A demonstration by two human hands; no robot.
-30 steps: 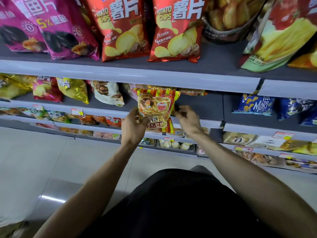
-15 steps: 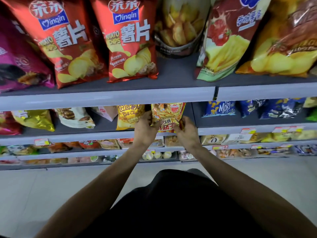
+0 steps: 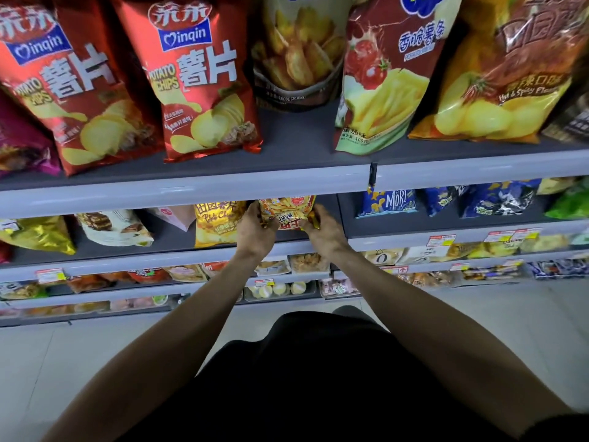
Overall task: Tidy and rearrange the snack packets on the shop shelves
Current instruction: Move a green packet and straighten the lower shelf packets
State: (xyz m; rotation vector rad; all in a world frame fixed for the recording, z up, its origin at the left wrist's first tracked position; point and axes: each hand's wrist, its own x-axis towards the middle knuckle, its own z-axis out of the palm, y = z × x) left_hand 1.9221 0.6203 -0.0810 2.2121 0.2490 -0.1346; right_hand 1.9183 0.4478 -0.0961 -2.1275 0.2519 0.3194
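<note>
A yellow and red striped snack packet (image 3: 288,210) stands on the second shelf (image 3: 172,255), its top hidden under the shelf above. My left hand (image 3: 256,231) grips its left edge and my right hand (image 3: 323,229) grips its right edge. A yellow chips packet (image 3: 216,223) stands right beside it on the left.
The top shelf (image 3: 287,183) carries large red chip bags (image 3: 204,81), a tomato fries bag (image 3: 385,71) and a hot-and-spicy bag (image 3: 506,68). Blue packets (image 3: 387,202) lie to the right on the second shelf, a white packet (image 3: 111,228) to the left. Lower shelves hold small snacks.
Both hands have pushed the striped packet from in front of the shelf back onto the second shelf beside the yellow packet. My view has tilted upward and shifted right.
</note>
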